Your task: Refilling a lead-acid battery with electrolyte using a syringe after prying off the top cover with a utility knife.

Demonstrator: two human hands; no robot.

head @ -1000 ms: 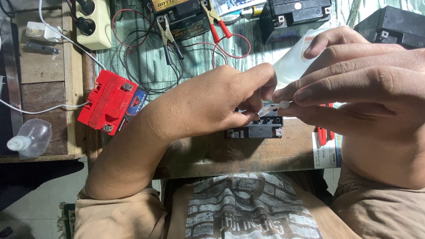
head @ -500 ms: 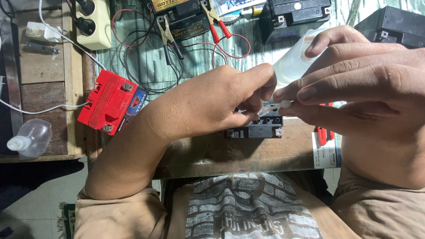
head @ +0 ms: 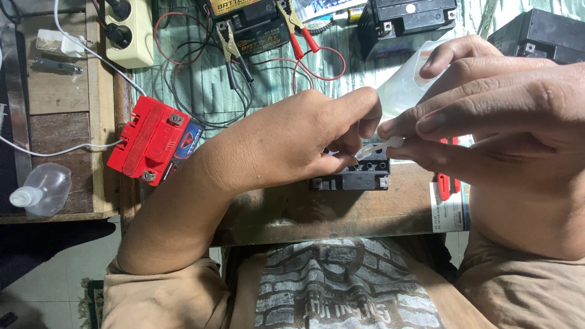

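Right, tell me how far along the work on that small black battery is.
Done: the black battery sits at the bench edge, under both hands. In hand: the right hand tilts a translucent plastic bottle, and the left hand pinches its thin nozzle above the battery's top. Left: whether liquid is flowing or any cell is filled cannot be told. The red battery lies apart, untouched.
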